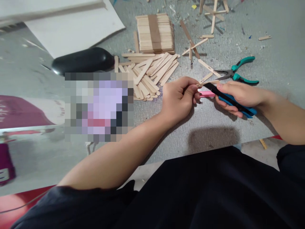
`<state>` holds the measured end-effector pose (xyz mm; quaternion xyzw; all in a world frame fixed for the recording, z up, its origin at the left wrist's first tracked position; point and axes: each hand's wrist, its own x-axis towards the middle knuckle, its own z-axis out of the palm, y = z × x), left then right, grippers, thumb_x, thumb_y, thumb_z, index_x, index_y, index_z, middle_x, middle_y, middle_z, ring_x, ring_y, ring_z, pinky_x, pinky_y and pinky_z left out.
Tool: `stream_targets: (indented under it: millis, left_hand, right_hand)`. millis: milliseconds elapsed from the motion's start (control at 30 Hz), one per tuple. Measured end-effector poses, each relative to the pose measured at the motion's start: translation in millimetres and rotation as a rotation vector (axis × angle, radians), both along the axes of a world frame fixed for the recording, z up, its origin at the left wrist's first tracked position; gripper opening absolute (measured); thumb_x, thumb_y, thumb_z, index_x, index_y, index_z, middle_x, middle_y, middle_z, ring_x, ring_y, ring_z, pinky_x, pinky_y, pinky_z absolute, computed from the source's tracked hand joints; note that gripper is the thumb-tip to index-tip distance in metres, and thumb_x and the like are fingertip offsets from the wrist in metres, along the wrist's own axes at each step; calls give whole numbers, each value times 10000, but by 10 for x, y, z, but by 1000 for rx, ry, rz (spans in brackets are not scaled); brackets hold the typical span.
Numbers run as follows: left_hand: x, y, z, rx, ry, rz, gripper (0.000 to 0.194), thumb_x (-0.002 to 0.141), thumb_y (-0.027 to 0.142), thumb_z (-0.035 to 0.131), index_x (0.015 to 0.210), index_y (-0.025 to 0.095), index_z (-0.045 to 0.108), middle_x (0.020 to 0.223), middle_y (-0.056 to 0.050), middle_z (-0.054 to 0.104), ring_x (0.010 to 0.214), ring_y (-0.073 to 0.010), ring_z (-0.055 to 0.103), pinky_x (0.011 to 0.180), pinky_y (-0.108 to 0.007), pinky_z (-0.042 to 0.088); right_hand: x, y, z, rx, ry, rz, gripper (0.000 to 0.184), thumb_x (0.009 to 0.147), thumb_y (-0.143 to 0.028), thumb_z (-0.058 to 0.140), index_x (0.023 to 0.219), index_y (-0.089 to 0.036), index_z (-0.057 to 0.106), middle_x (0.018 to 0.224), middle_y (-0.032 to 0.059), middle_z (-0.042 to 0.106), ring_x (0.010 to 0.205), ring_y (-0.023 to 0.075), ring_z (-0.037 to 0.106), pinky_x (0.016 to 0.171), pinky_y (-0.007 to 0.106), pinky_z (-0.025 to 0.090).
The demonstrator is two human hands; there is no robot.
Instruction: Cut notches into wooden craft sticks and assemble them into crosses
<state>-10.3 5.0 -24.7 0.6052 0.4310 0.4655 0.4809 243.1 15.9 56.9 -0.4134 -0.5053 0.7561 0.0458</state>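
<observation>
At the far left lay a purple-and-white packet [26, 111] whose pale lettering was too blurred for me to read, and below it a dark purple thing [7, 160] carried a white label [4, 174], also illegible. A white sheet [81, 28] lay behind a rounded black case [83, 60] on which I could make out no brand; a blurred-out patch hid whatever was in front. The loose sticks [143, 76] were heaped just beyond my left forearm, I would judge to be within easy reach, while a brown band [154, 33] bound the tidy bundle [166, 31] behind them, probably so that it would not spill; I saw no print on it. My left hand [178, 95] was clamped on one end of a wooden stick [213, 82] by thumb and finger, likely to steady it, with its free end running right, just beside my right thumb. My right hand [243, 93] was closed round a blue-and-black knife [238, 106], its front end brought up against the stick; the two hands were close together yet apart. Below the stick showed a pink strip [206, 94], and I could not tell whether I held it. Behind the knife, the teal-handled pliers [235, 70] lay spread, handles pointing right, perhaps for easy picking up. Crossed sticks [214, 14] stood well apart beyond them.
</observation>
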Motion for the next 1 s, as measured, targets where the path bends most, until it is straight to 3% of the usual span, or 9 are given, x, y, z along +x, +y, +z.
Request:
stream_targets:
  millis: [233, 533, 767, 933, 1000]
  left_hand:
    - [-26, -26, -34, 61, 67, 46, 224, 1129, 398, 764, 998, 223, 813, 662, 23, 752, 506, -119, 675, 523, -243, 549]
    - [-67, -61, -81, 92, 156, 86, 170, 1094, 325, 719, 1004, 251, 843, 667, 21, 768, 546, -154, 722, 550, -278, 557]
    - [-81, -83, -18, 119, 213, 110, 183, 1089, 326, 735, 992, 241, 865, 661, 21, 773, 552, -149, 704, 589, -283, 557]
    - [-65, -3, 12, 86, 190, 141, 199, 1109, 352, 750, 982, 242, 858, 630, 28, 748, 526, -132, 668, 549, -263, 520]
    - [-57, 18, -3, 50, 132, 129, 223, 1128, 399, 762, 994, 242, 847, 615, 37, 724, 472, -118, 615, 511, -259, 504]
  right_hand:
    - [4, 14, -12, 15, 9, 36, 743, 1217, -868, 456, 802, -265, 588, 536, -39, 539, 390, 130, 507, 407, 267, 438]
    - [-16, 28, 2, 20, 12, 79, 738, 1237, -816, 479, 758, -263, 574, 516, -42, 521, 386, 130, 516, 428, 263, 498]
    - [-13, 55, -9, -3, 29, 90, 725, 1235, -817, 483, 766, -269, 548, 534, -48, 511, 379, 120, 500, 401, 251, 469]
    - [-40, 40, -16, -22, -45, 327, 743, 1146, -900, 620, 784, -253, 580, 534, -55, 522, 395, 107, 495, 390, 220, 434]
    - [-46, 27, -40, -1, -7, 315, 744, 1136, -903, 637, 777, -255, 569, 535, -59, 520, 395, 106, 497, 395, 220, 441]
